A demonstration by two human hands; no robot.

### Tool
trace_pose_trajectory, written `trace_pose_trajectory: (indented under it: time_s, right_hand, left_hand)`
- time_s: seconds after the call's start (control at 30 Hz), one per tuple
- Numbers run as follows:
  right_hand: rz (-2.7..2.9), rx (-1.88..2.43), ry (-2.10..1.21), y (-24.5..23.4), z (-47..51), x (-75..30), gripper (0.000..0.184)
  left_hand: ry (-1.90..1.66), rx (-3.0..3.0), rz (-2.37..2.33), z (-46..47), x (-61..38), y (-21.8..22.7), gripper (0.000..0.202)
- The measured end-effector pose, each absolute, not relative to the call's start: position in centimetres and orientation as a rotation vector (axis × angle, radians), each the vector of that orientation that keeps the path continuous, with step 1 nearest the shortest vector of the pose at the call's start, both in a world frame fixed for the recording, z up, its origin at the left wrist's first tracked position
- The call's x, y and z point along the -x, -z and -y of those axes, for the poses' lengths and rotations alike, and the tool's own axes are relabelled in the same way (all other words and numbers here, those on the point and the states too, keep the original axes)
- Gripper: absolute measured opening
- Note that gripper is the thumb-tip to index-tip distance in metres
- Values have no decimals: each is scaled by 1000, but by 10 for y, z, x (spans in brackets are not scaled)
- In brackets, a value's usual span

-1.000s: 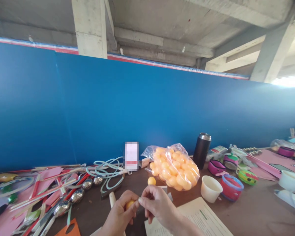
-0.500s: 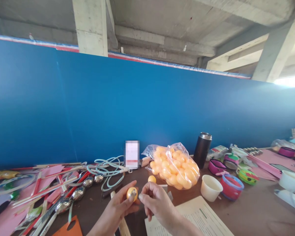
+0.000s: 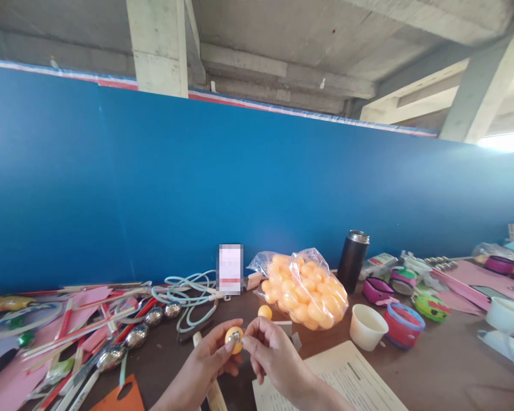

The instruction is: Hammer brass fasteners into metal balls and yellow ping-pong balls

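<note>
My left hand (image 3: 212,355) is closed around an orange ping-pong ball (image 3: 232,333), with its thumb on the near side. Small shiny silver pieces, too small to name, show on the face of the ball. Close against its right side is my right hand (image 3: 274,349), thumb and fingertips pinched together; whatever is between them is hidden. Another orange ball (image 3: 264,311) lies on the table just beyond my right hand. Behind it, a clear plastic bag (image 3: 306,290) is full of similar orange balls.
A printed sheet (image 3: 346,377) lies under my right forearm. White cup (image 3: 368,326), black bottle (image 3: 353,262) and red-and-blue container (image 3: 405,324) stand to the right. Pale cables (image 3: 191,288), silver balls (image 3: 136,337) and an orange card (image 3: 120,397) lie left, before a blue partition (image 3: 248,171).
The ball in my left hand has moved slightly right, closer to my right fingertips. More silver now shows on its face. My right hand has barely moved.
</note>
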State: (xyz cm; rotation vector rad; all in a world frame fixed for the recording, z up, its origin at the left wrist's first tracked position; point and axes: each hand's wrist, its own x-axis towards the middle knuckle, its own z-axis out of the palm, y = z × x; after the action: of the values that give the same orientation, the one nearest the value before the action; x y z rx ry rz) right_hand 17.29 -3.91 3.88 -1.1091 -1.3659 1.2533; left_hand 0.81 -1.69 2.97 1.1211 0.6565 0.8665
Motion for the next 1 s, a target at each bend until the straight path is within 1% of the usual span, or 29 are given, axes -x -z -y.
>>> trace_pose_trajectory:
  time_s: [0.1, 0.37, 0.83, 1.0]
  right_hand:
    - [1346, 1101, -1282, -41, 39, -173, 28]
    - [1322, 1116, -1317, -45, 39, -174, 18]
    - [1330, 1175, -1271, -38, 36, -177, 17]
    - [1322, 1161, -1304, -39, 36, -177, 15]
  left_hand:
    - [-861, -1122, -654, 17, -8, -30, 48]
    - [-868, -1121, -651, 18, -8, -28, 47]
    - [-842, -1109, -638, 16, -7, -29, 46]
    - [-837, -1122, -617, 15, -6, -27, 43]
